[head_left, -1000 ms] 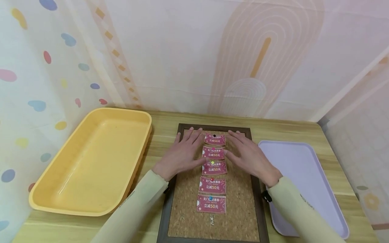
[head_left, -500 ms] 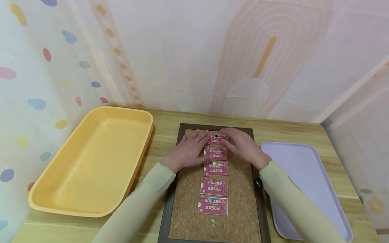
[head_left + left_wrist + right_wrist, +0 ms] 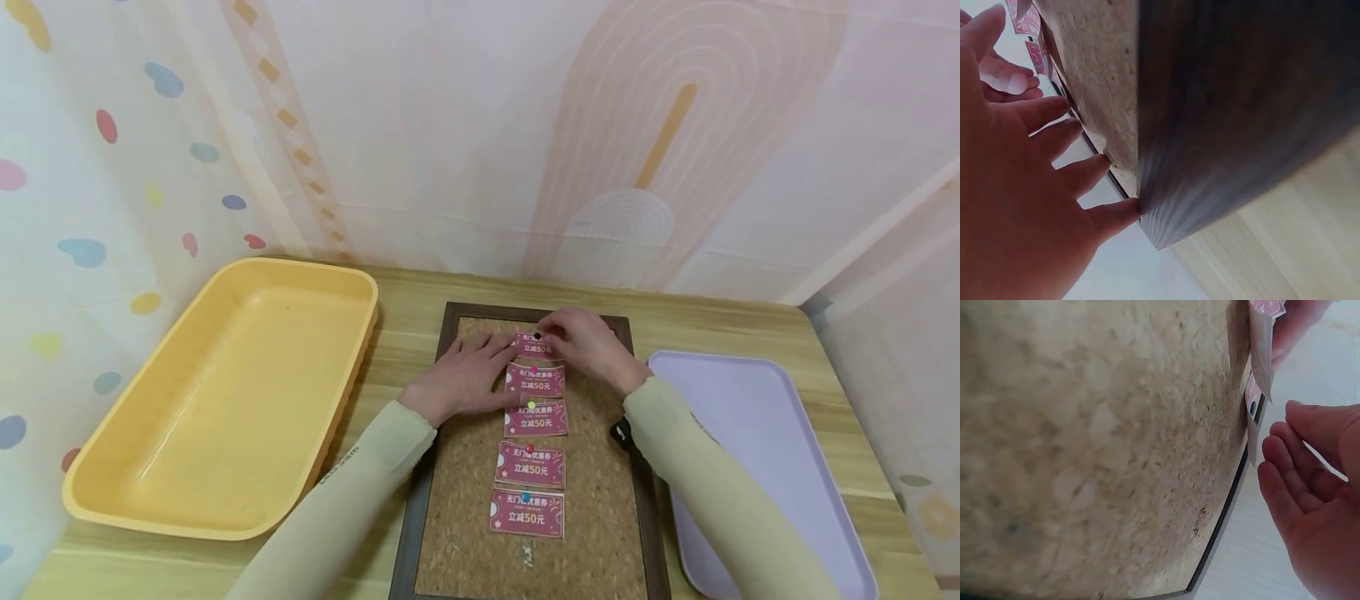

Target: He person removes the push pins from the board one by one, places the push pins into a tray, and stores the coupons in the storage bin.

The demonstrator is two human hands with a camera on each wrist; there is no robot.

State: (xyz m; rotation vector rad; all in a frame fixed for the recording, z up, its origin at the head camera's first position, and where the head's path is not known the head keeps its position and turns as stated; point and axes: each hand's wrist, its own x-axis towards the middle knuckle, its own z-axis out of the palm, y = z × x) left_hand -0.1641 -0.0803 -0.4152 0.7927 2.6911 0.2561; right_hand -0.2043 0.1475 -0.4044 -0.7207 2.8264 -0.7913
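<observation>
A cork board [image 3: 592,525] in a dark wooden frame bears a column of several pink-red coupons, each with a coloured pushpin near its top edge. My left hand [image 3: 467,379] lies over the board's upper left, fingers spread, fingertips at the left end of the top coupon [image 3: 537,350]. In the left wrist view its little finger [image 3: 1119,215] reaches the frame's edge. My right hand [image 3: 592,346] is at the top coupon's right end, thumb and forefinger close to the black pushpin [image 3: 537,336]. The right wrist view shows its fingers [image 3: 1282,487] loosely bent, holding nothing.
A deep yellow tub [image 3: 217,400] stands left of the board on the wooden table [image 3: 405,287]. To the right lies a shallow lilac tray [image 3: 750,450], partly under the right sleeve. A patterned curtain [image 3: 450,150] hangs behind.
My right hand has moved left and inward to the black pushpin, its fingers bending more. My left hand has shifted slightly right, to the top coupon's edge.
</observation>
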